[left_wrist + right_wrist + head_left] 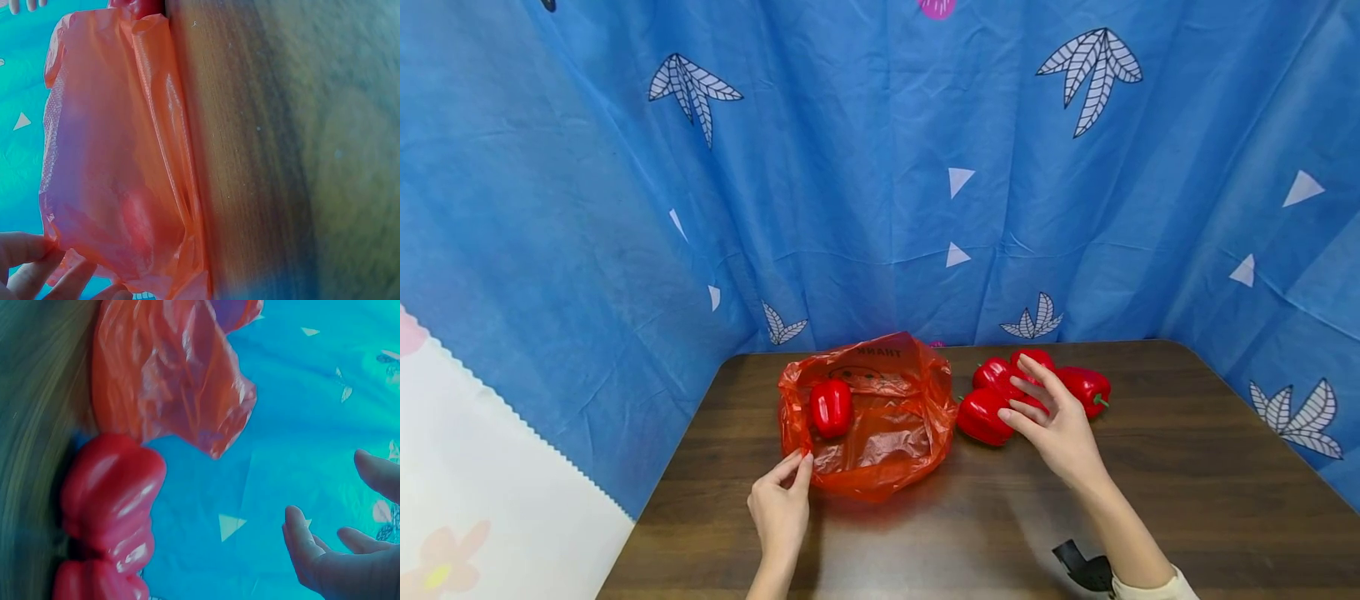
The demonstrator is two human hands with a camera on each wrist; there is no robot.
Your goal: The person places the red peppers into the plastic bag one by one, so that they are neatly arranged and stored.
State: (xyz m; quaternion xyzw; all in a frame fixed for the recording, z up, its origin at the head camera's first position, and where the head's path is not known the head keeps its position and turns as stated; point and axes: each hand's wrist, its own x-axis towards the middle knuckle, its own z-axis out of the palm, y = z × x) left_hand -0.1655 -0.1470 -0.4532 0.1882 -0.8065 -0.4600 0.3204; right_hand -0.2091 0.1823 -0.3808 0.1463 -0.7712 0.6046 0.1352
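Note:
A red translucent plastic bag [880, 482] lies with its mouth spread wide on the table. Inside it, toward the left, is one red bell pepper [831, 408]; the left wrist view shows it as a blurred red patch through the plastic. My left hand [780, 504] pinches the bag's rim at the front left corner between thumb and fingers. To the right of the bag, several red bell peppers [985, 417] are clustered close together. Over their right side hovers my right hand [1063, 433], fingers spread and holding nothing, partly hiding some peppers from the head view.
The brown wooden table [925, 550] runs up to a blue patterned curtain [880, 208] behind and at both sides. A black strap-like item [1086, 571] shows at the right wrist. On the left hangs a white cloth [490, 467] with a flower print.

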